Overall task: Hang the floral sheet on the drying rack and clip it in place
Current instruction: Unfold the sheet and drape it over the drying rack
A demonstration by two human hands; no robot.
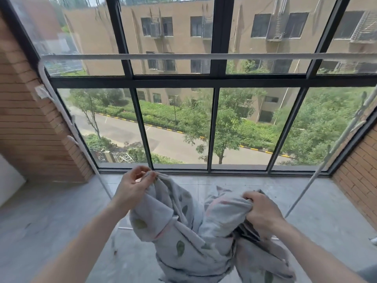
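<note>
The left hand pinches a gathered edge of the floral sheet between thumb and fingertips, lifted a little toward the window; this looks like a hunt for a corner or hem so the cloth can be opened out. The right hand is curled into a fistful of the same sheet, knuckles up, bunching a thick fold; that grip probably carries most of the weight while the other hand sorts the edge. The sheet hangs between and below both hands in a crumpled, twisted mass, pale grey with green leaf prints and a pink trim line, its lower part running out of view at the bottom. It is not yet on the drying rack, whose white top rail crosses well above the sheet, in front of the window; the rack's white side legs slope down to the left and right of the sheet onto the grey tiled floor. I see no clips near the sheet that I can make out with certainty.
</note>
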